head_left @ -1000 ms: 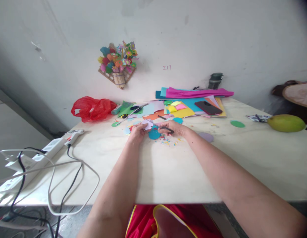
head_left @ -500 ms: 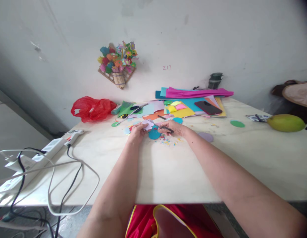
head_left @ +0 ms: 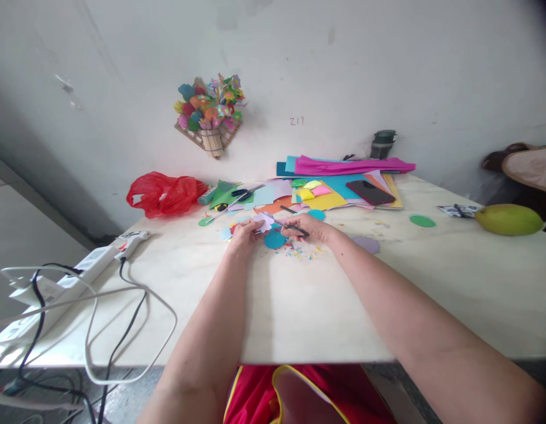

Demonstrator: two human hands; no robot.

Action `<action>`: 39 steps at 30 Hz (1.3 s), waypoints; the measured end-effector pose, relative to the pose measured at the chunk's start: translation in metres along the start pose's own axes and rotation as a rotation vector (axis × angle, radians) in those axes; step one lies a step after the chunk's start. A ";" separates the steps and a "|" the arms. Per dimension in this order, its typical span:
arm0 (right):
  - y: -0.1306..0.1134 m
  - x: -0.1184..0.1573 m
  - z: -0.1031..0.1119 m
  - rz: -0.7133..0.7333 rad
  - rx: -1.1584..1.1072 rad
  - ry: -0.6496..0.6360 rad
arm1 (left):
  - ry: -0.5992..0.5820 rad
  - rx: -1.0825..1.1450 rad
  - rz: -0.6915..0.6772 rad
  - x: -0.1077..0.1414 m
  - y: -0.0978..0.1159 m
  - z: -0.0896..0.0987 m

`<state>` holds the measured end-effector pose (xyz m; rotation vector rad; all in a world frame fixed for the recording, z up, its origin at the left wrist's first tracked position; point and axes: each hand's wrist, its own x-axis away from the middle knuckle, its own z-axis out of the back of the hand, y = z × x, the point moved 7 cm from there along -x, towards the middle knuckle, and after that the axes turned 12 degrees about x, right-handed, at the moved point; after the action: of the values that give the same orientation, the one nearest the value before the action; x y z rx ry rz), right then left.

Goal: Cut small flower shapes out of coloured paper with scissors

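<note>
Between the fingers of my left hand [head_left: 243, 235] is a small lilac paper piece [head_left: 265, 221] with a scalloped edge. My right hand [head_left: 305, 227] is closed round the black handles of a pair of scissors [head_left: 296, 229], whose blades point left at the lilac paper. Whether the blades touch the paper is too small to tell. Below, a blue paper circle [head_left: 274, 239] lies on the table, and another blue circle [head_left: 316, 215] sits behind my right hand. Tiny coloured paper scraps [head_left: 299, 252] are scattered just in front of my hands.
Coloured paper sheets [head_left: 335, 197] and a phone [head_left: 370, 192] lie at the back. A second pair of scissors [head_left: 242, 193] rests near a red plastic bag [head_left: 160, 194]. Power strips [head_left: 79, 277] with loose cables are at left; a yellow-green fruit [head_left: 509, 219] is at right.
The lilac paper has turned slightly in my left hand, and the scissors have shifted a little against it. Everything else looks the same.
</note>
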<state>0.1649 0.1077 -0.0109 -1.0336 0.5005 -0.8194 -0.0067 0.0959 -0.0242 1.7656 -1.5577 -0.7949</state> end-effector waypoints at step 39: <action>-0.002 -0.002 -0.001 0.070 -0.025 0.022 | -0.068 -0.079 0.026 0.004 -0.003 -0.008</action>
<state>0.1620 0.1086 -0.0092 -1.0258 0.5640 -0.7644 0.0020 0.0925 -0.0218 1.6738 -1.5685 -0.8999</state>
